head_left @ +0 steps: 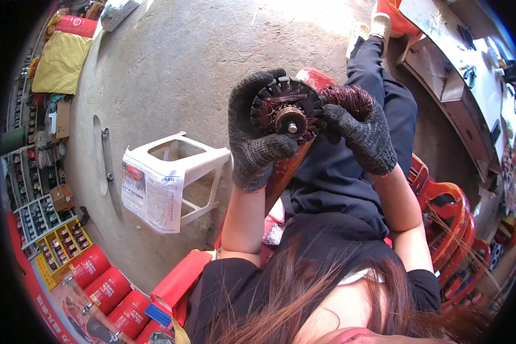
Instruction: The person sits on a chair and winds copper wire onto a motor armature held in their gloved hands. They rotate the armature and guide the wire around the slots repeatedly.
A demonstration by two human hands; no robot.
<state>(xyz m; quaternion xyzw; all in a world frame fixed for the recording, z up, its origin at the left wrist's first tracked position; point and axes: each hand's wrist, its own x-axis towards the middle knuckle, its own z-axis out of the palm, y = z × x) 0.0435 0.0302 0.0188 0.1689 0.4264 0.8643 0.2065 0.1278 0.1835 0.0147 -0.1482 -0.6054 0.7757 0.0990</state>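
I hold up a motor armature [313, 105] with black slotted edges, dark copper windings, a round commutator [289, 119] and a short metal shaft facing me. My left hand [247, 135], in a dark grey knitted glove, is wrapped round its left side, thumb below the commutator. At its right edge is my right hand [366, 136], gloved alike, with fingers bent close to the slots. A thick bundle of dark copper wire [352, 98] runs along the top of the right hand and seems gripped in it; the fingertips are partly hidden.
A white plastic stool [203, 157] with a newspaper [152, 192] over it stands at left. Red cylinders [108, 289] and parts shelves [37, 218] line the left side. A white-topped workbench [436, 28] is at the far right, a red wooden chair [450, 209] nearer. My legs stretch ahead.
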